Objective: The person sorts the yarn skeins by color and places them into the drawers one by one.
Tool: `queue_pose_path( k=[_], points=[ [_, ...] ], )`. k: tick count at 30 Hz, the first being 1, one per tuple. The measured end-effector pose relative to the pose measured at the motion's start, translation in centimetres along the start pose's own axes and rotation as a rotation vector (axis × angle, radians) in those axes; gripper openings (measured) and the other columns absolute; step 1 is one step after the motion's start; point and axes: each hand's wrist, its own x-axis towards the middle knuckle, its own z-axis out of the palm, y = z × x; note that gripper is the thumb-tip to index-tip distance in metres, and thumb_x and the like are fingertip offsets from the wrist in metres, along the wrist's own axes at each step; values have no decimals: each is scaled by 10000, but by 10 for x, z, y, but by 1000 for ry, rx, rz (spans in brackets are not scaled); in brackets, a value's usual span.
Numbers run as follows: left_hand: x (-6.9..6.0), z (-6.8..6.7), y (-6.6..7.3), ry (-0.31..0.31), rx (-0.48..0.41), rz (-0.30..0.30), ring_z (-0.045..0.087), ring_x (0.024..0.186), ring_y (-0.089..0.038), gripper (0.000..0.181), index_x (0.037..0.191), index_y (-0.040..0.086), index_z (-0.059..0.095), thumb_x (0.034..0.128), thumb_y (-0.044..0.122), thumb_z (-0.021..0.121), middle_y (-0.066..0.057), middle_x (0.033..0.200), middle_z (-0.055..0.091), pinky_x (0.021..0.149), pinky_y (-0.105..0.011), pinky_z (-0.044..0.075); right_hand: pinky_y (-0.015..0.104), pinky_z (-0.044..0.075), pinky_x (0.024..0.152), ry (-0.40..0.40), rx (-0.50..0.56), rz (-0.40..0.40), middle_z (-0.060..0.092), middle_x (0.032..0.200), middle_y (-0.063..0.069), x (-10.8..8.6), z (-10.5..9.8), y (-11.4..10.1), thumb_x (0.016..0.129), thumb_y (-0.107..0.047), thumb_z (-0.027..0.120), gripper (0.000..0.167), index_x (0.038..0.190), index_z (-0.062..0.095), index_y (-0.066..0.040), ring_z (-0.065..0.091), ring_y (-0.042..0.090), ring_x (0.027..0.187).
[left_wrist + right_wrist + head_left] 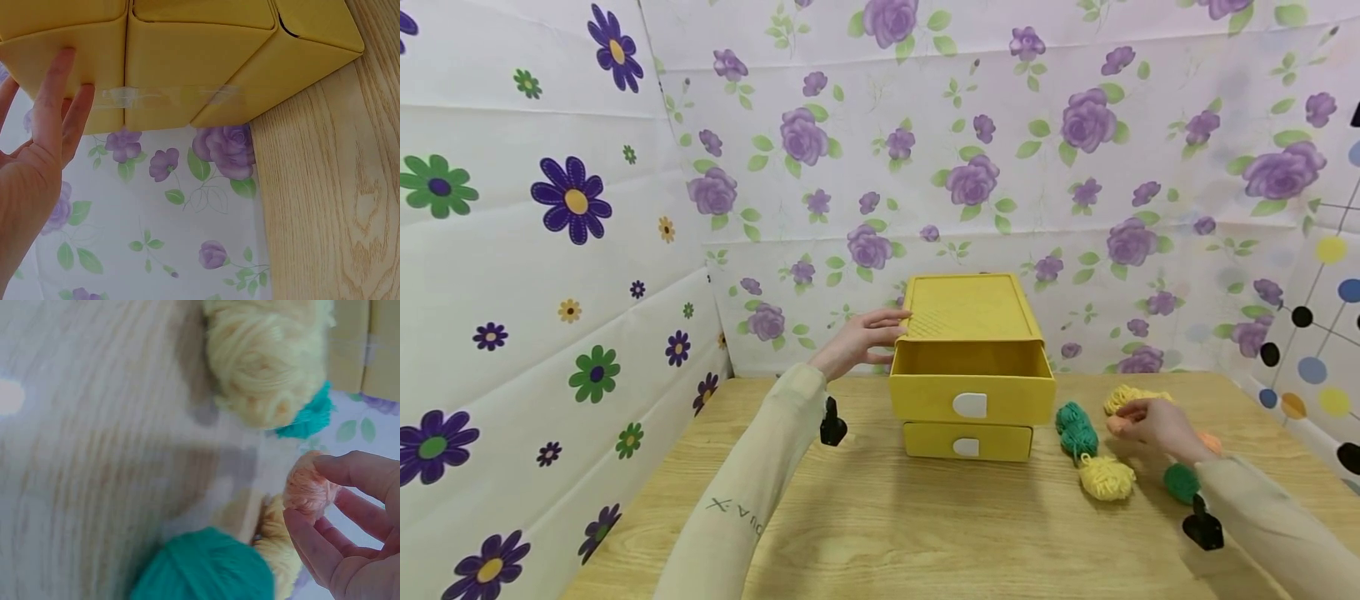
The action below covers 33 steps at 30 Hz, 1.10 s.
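A peach yarn ball (306,490) is pinched between the thumb and fingers of my right hand (1165,427), off the tabletop in the right wrist view. My left hand (868,340) touches the left side of a yellow drawer box (970,304), its fingers fairly straight against the wall. The upper drawer (925,397) is pulled out and its inside shows; the lower drawer (932,440) looks pushed in. Around my right hand lie a green yarn skein (1077,432), a pale yellow yarn ball (1107,478), a darker green ball (1182,482) and a yellow skein (1138,395).
More peach yarn (1210,442) shows partly behind my right wrist. Everything stands on a wooden table (850,533). A flowered sheet (820,208) hangs behind it, with other patterned sheets at left and right. Clear tape (156,95) runs along the box's side.
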Motion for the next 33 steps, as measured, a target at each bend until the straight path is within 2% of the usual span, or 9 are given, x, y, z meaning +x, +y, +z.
queue_pose_path(
  k=[8,13,21,33],
  points=[
    [-1,0,1,7,-7,-2,451,1111,-320,400,1317,131,479,925,176,548,-49,1299,442,812,-429,451,389,483,624,-6,28,55,587,929,201,3,-9,-16,842,-208,662,462,1112,544,148,562,311,804],
    [0,0,0,10,-17,-5,480,1084,-295,403,1315,126,481,922,174,554,-52,1287,454,811,-427,451,405,485,642,-11,26,53,574,964,228,4,-14,-23,825,-248,676,484,1122,558,116,546,351,847],
    [-2,0,0,-1,-2,5,486,1078,-278,403,1321,129,471,928,186,543,-55,1297,439,808,-421,455,356,502,614,2,73,-2,565,1014,269,6,-22,-36,824,-211,680,467,1132,556,117,560,351,862],
    [0,0,1,-11,-9,2,457,1101,-328,408,1324,131,466,928,187,545,-71,1290,444,809,-420,454,389,499,685,-2,87,-90,508,1109,281,4,-39,-73,855,-220,652,440,1152,557,91,516,406,964]
  ],
)
